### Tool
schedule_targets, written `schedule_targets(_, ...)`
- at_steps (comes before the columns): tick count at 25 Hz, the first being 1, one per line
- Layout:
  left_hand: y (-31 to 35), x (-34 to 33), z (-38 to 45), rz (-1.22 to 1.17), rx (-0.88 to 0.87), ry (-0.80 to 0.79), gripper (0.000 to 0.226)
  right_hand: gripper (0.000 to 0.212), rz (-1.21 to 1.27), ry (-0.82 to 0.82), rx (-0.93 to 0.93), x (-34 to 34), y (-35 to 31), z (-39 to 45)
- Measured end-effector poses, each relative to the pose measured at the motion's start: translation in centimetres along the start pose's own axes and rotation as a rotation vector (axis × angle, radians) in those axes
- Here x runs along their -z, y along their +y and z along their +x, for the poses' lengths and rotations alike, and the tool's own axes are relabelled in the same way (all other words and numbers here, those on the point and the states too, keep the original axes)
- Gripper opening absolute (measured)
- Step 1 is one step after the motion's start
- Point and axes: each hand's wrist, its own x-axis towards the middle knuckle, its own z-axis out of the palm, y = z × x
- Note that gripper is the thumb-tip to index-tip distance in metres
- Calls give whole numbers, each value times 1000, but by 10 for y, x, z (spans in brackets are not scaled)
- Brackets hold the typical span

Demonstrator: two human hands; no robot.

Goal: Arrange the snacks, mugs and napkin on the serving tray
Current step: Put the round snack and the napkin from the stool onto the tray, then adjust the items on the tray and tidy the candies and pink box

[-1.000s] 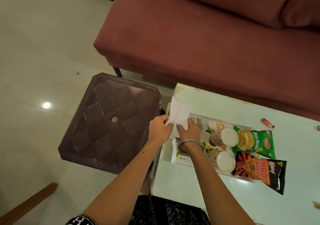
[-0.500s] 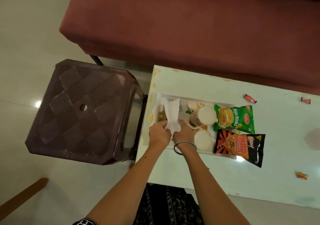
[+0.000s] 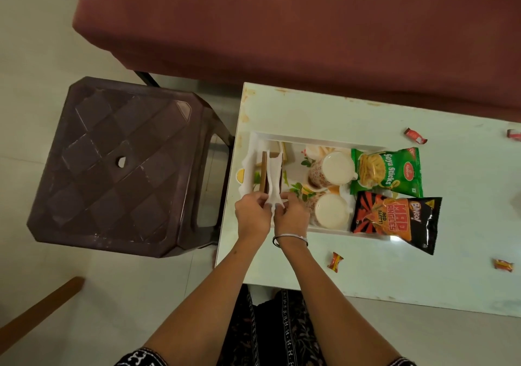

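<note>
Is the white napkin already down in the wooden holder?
Partly: white paper napkin sits between the brown wooden holder's plates, both hands pinching its near end.

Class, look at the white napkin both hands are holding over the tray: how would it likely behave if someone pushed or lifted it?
The napkin sags and curls between the hands, so it is probably floppy. It looks thin, likely very light and easily torn. A push would probably crumple it rather than slide it.

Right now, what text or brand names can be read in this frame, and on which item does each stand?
"Soya Sticks": green packet.
Red logo on the green packet: too small to read.
"BINGO!", "MAD ANGLES", "RED ALERT!": black packet.
Candy wrappers on the table: print blurred.
Mugs: pattern only, no legible words.
</note>
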Motion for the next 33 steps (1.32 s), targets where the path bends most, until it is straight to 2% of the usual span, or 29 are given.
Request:
schedule_targets(4,-10,2,3,102,-3,-3,20,16,-83,-11,-12,-3,6,3)
schedule_targets(7,-14,4,1,186,-161,51,32,32,-168,45,77,-2,7,-1)
schedule_targets(9,-14,5,1,188,-213,4,44,46,-115,31,149,-2,6,-3)
schedule_targets(14,-13,4,12,122,-198,-135,50,60,-36,-81,142,-4,1,2)
schedule_targets(18,-16,7,15,143,-201,-119,49,61,-32,-59,155,2,7,-1)
schedule_targets(24,-9,15,1,109,-183,3,40,49,44,91,208,50,35,-6)
schedule_targets(28,1,16,-5,130,-121,54,41,25,75,305,269,114,70,12)
schedule_targets(30,1,20,-3,134,-70,86,40,17,107,430,216,153,95,31)
schedule_targets(33,-5,29,4,181,7,139,34,20,140,581,23,206,134,60)
